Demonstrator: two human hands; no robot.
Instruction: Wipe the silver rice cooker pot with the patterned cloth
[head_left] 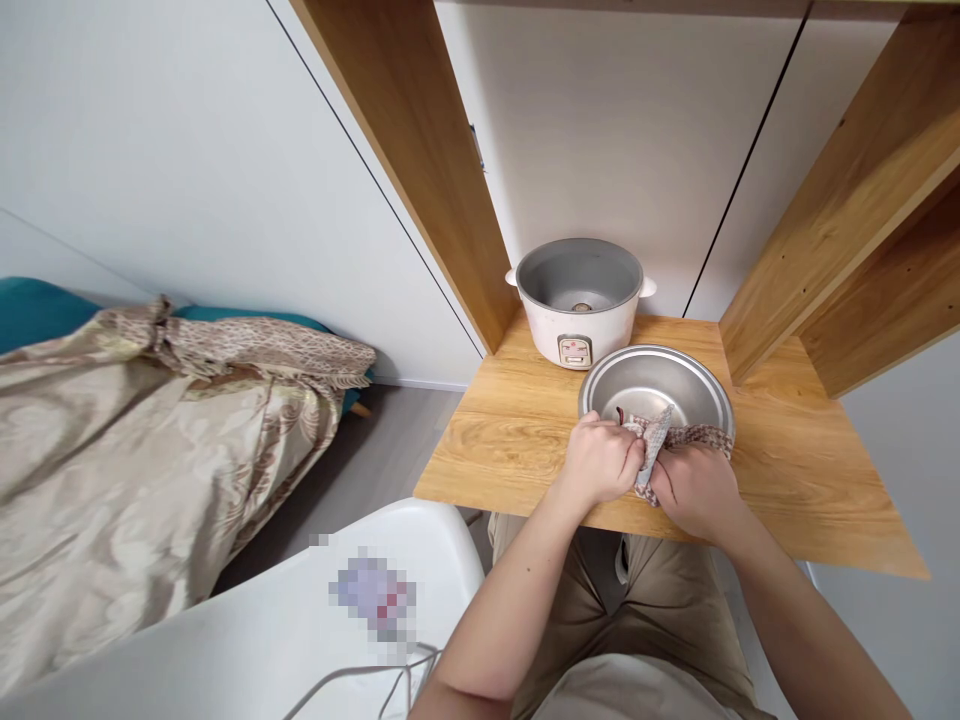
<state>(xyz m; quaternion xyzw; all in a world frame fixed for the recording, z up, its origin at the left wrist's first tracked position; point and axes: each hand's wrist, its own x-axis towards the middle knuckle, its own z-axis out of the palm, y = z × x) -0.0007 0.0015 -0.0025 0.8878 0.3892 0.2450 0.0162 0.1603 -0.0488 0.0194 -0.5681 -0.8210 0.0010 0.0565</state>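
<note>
Your right hand at the pot's five o'clock, fingers clenched on a patterned cloth, your left hand at seven grasping it too, cloth bunched at the six o'clock rim, metal pot on the wooden shelf, white rice cooker at eleven.

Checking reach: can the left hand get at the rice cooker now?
Probably yes: the rice cooker stands beyond the left hand, and the way left of the metal bowl looks open, though that hand grips the cloth.
</note>
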